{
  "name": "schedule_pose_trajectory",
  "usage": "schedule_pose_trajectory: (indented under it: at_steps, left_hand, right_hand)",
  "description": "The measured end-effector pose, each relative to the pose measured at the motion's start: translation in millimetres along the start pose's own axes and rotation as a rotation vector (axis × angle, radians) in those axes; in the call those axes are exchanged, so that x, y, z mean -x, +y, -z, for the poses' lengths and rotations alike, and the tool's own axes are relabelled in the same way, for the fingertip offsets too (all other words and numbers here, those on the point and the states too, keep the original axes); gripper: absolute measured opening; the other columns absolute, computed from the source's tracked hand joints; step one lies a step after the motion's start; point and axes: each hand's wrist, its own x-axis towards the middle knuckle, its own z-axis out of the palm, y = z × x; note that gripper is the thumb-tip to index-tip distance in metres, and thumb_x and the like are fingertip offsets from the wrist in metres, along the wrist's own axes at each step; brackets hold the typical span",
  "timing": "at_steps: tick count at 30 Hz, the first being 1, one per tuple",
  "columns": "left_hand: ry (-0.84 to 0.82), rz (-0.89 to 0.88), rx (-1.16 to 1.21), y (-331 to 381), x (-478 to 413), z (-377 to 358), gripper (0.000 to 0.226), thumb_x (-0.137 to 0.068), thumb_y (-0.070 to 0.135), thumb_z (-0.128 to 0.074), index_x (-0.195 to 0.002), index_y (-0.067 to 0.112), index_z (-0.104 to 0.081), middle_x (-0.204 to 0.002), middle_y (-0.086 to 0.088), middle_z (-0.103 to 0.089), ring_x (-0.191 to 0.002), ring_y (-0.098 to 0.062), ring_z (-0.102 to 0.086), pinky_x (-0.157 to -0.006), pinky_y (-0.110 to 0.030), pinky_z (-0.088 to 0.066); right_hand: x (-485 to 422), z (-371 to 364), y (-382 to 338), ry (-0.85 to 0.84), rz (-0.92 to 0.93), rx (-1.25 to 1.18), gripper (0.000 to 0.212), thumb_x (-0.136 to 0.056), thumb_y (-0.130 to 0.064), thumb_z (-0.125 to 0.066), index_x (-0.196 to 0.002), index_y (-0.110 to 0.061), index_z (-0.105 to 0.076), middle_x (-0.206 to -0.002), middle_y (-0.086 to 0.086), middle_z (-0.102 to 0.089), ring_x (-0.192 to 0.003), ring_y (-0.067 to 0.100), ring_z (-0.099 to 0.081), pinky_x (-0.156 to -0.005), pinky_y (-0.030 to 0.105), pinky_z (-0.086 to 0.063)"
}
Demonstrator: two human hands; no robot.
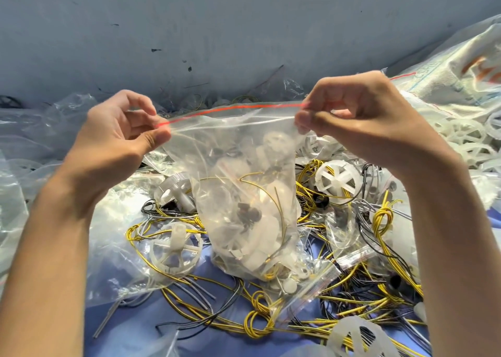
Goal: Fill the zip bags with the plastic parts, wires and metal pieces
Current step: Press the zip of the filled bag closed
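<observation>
A clear zip bag [244, 194] with a red zip strip hangs in the middle of the view, holding white plastic parts, thin yellow wire and a dark piece. My left hand [122, 137] pinches the strip's left end between thumb and fingers. At the right end of the strip, my right hand [360, 115] pinches it the same way. The strip is stretched between both hands. Below lie white plastic wheels [176, 248], one more wheel [337, 179], and tangled yellow and black wires [271, 310].
Empty and part-filled zip bags [306, 289] lie on the blue surface [200, 337]. Crumpled clear plastic [32, 129] piles up at the left. A large woven sack [455, 66] with many white wheels sits at the right. A grey wall [217, 31] stands behind.
</observation>
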Motion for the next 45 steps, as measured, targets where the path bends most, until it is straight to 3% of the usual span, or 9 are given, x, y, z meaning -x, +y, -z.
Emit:
schedule_pose_trajectory:
  at_steps: [3,8,16,20,23,31,35,41,45]
  left_hand:
    - [0.012,-0.028,0.026,5.8,1.1,-3.4,0.026,-0.071,0.012,-0.069,-0.084,0.028,-0.053,-0.070,0.015,-0.068,-0.073,0.001,-0.063,-0.071,-0.011,-0.050]
    - [-0.071,0.009,0.039,7.5,4.1,-3.6,0.022,-0.067,0.021,-0.072,-0.085,0.027,-0.061,-0.074,0.010,-0.069,-0.077,-0.003,-0.065,-0.072,-0.012,-0.050]
    - [-0.066,-0.013,0.028,8.2,3.7,-10.2,0.022,-0.064,0.031,-0.079,-0.080,0.035,-0.065,-0.078,0.014,-0.068,-0.085,-0.005,-0.064,-0.087,-0.031,-0.049]
    - [-0.062,-0.028,0.008,12.3,4.1,-16.3,0.026,-0.064,0.029,-0.079,-0.082,0.030,-0.060,-0.077,0.014,-0.068,-0.081,-0.003,-0.064,-0.078,-0.021,-0.052]
    - [-0.081,-0.049,0.025,14.9,4.2,-20.5,0.030,-0.065,0.020,-0.080,-0.083,0.025,-0.057,-0.077,0.014,-0.067,-0.078,-0.004,-0.063,-0.074,-0.017,-0.053]
    - [-0.112,0.001,-0.015,18.6,3.7,-23.0,0.022,-0.069,0.021,-0.072,-0.085,0.028,-0.059,-0.079,0.018,-0.066,-0.084,0.000,-0.064,-0.076,-0.018,-0.051]
    - [-0.129,0.016,-0.031,18.2,4.7,-25.6,0.019,-0.070,0.025,-0.074,-0.083,0.031,-0.062,-0.081,0.017,-0.068,-0.088,-0.002,-0.066,-0.084,-0.026,-0.051]
    - [-0.148,0.025,0.014,16.6,3.9,-24.7,0.019,-0.071,0.024,-0.074,-0.085,0.029,-0.061,-0.084,0.012,-0.070,-0.092,-0.006,-0.066,-0.080,-0.019,-0.051]
    - [-0.139,0.021,0.019,16.6,3.7,-24.9,0.018,-0.071,0.024,-0.075,-0.083,0.029,-0.062,-0.083,0.012,-0.070,-0.091,-0.006,-0.067,-0.086,-0.022,-0.052]
  right_hand:
    - [-1.3,-1.0,3.7,-0.046,-0.037,-0.008,0.014,-0.084,-0.022,-0.071,-0.074,-0.013,-0.068,-0.069,0.002,-0.067,-0.065,0.007,-0.055,-0.069,0.035,-0.050]
    - [-1.8,-4.0,5.9,-0.062,-0.031,-0.014,0.010,-0.085,-0.025,-0.069,-0.076,-0.021,-0.070,-0.067,-0.011,-0.068,-0.065,0.000,-0.059,-0.074,0.036,-0.053]
    - [-1.0,-1.9,9.6,-0.112,-0.052,-0.010,0.010,-0.086,-0.023,-0.069,-0.082,-0.014,-0.072,-0.072,-0.001,-0.070,-0.066,0.006,-0.060,-0.069,0.032,-0.050]
    - [-1.1,-2.9,8.3,-0.132,-0.032,-0.010,0.011,-0.086,-0.024,-0.068,-0.084,-0.015,-0.073,-0.075,0.003,-0.072,-0.074,0.021,-0.066,-0.076,0.045,-0.053]
    - [-1.4,-4.5,9.4,-0.144,-0.020,-0.014,0.009,-0.085,-0.023,-0.069,-0.083,-0.016,-0.073,-0.074,0.003,-0.071,-0.074,0.022,-0.066,-0.077,0.046,-0.053]
    - [-2.3,-5.5,11.1,-0.161,-0.025,-0.056,0.009,-0.074,-0.025,-0.066,-0.069,-0.030,-0.071,-0.066,-0.002,-0.065,-0.065,0.005,-0.056,-0.062,0.022,-0.047]
    - [-3.0,-8.7,13.2,-0.217,-0.048,-0.025,0.003,-0.081,-0.024,-0.071,-0.079,-0.027,-0.071,-0.070,-0.002,-0.069,-0.068,0.007,-0.061,-0.068,0.030,-0.048]
    - [-4.4,-13.2,9.4,-0.231,-0.005,0.029,0.023,-0.079,-0.050,-0.069,-0.078,-0.028,-0.071,-0.072,-0.006,-0.071,-0.068,0.010,-0.066,-0.061,0.022,-0.048]
    - [-4.5,-15.2,7.2,-0.230,0.003,0.018,0.022,-0.078,-0.048,-0.059,-0.077,-0.029,-0.069,-0.072,-0.010,-0.071,-0.067,0.006,-0.066,-0.061,0.015,-0.048]
